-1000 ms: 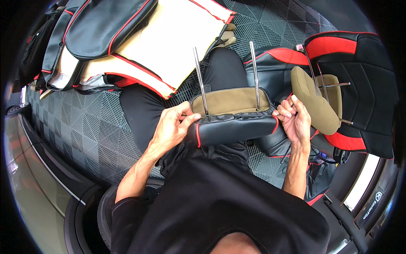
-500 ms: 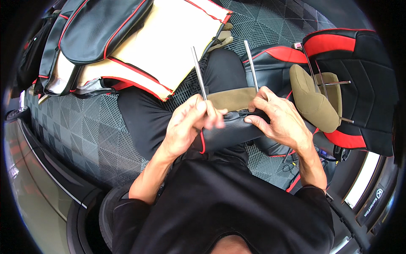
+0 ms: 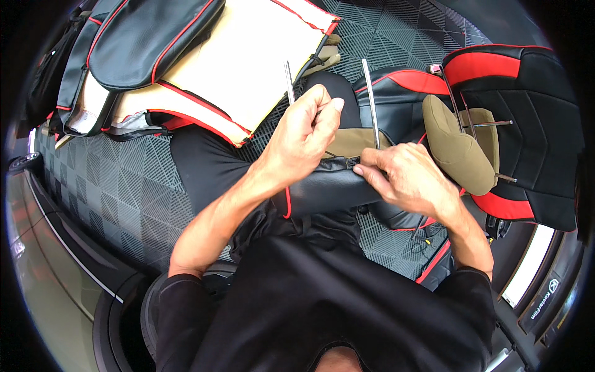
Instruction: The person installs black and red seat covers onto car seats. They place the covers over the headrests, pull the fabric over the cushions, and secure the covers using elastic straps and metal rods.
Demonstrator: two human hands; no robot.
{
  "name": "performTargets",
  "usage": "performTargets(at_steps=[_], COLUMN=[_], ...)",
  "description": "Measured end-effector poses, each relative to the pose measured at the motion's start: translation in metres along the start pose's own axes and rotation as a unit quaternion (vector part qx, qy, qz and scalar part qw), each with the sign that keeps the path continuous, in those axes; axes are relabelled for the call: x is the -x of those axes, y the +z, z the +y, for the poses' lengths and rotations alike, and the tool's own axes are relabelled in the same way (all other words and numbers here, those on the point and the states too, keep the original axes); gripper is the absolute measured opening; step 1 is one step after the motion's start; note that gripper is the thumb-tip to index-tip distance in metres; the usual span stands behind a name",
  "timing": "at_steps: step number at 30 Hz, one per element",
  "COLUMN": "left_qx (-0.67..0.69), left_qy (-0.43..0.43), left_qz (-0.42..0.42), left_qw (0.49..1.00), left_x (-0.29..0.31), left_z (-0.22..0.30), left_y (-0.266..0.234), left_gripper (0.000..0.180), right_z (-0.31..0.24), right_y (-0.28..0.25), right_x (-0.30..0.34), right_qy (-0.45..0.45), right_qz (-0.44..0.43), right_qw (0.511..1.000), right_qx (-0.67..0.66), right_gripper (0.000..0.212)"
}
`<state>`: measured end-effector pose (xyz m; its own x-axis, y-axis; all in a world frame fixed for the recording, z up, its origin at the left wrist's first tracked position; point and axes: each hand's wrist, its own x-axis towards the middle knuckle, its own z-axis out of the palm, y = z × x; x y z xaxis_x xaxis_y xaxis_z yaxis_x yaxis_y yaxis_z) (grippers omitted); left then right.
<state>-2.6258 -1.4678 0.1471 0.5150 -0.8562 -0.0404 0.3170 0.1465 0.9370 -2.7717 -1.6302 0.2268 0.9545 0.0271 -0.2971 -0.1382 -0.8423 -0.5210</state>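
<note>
Gathered rim: the bunched edge (image 3: 338, 163) of the black cover (image 3: 328, 191), lying along the tan headrest (image 3: 352, 142); it could spring back or sit crooked, the likely cause being a loosened pinch or uneven tension between the two sides;
Steel posts: the right post (image 3: 372, 102) rises just beside the right hand (image 3: 409, 177), the left post (image 3: 289, 80) behind the left hand (image 3: 307, 133); material could snag at a post's base, or knuckles knock the metal, if a pull runs too close;
Red piping: the trim (image 3: 287, 201) at the cover's left end; it could twist out of line, one-sided pulling being the probable cause;
Headrest position: over the person's lap, between the forearms, posts pointing away from the torso; a hard tug could roll it, the thighs being a soft support;
Right hand: low, palm downward, wrist angled inward; thumb and fingers are narrow, pinching the gathered rim;
Left hand: higher, above the rim's left part, forearm slanting up and inward; fingers are curled with the thumb laid against them; whether a cord or fold is gripped inside, one cannot tell
</note>
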Motion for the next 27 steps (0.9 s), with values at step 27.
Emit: performTargets(at_steps=[27], left_qx=[-0.457], left_qy=[0.016], left_qz=[-0.188], left_qw=[0.869], left_x=[0.089], left_z=[0.007], left_y=[0.003], left_gripper=[0.033], right_z=[-0.031], right_y=[0.028], right_x=[0.056], right_qy=[0.151], right_qz=[-0.080], right_qw=[0.967], right_qx=[-0.188], right_gripper=[0.018])
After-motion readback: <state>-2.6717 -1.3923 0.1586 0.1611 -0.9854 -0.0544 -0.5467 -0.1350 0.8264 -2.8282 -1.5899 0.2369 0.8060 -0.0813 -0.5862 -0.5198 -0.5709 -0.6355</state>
